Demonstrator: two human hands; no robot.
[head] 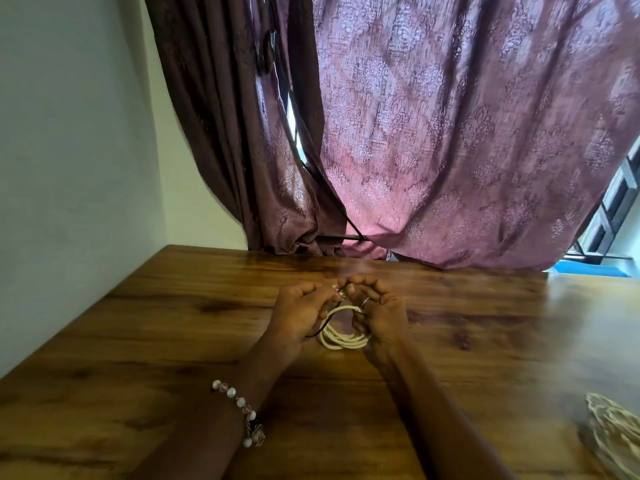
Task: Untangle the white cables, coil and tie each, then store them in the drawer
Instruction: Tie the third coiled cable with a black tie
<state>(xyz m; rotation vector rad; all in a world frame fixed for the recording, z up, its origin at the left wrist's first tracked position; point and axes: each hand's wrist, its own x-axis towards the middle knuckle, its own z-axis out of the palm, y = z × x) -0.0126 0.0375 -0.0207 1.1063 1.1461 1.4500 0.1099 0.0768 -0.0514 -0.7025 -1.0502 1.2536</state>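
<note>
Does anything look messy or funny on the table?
Not much. The white cable is already a neat coil between the left hand and right hand, which are working on a thin dark tie. Only the curtain bunches unevenly, showing a gap of window.

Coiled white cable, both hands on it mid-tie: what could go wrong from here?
1. The white cable coil is held mostly by the right hand; if that grip eases while the tie is being worked, the loops will likely spring apart.
2. The left hand pinches a thin dark tie near the coil's top; it could slip out or catch only some loops.
3. No drawer is in view, so storing means carrying the coil away, and a loose tie may fail then.
</note>
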